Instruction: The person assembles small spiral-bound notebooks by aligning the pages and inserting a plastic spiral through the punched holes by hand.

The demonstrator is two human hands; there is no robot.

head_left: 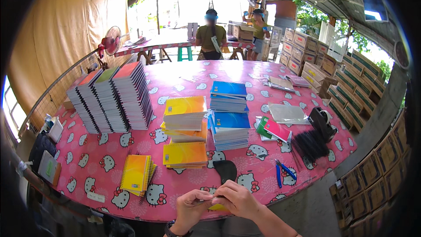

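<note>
My left hand (191,205) and my right hand (237,197) meet at the table's front edge, fingertips pinched together. Whatever they pinch is too small and covered to make out. Under my fingers shows a bit of a yellow cover (218,207), mostly hidden. Just beyond lies a black curved piece (225,170). To the left rests a small pile of yellow spiral notebooks (137,174) with wire coils sticking out. Stacks of yellow-orange notebooks (185,152) and blue notebooks (231,119) stand farther off. Blue-handled cutting pliers (285,172) lie on the right, opened.
Tall stacks of wire-bound notebooks (131,96) rise at the left. On the right are black binding coils (310,145), a tape dispenser (322,123), green and pink covers (277,130) and clear plastic (287,113). Cartons (368,184) line the floor. Two people work beyond the table.
</note>
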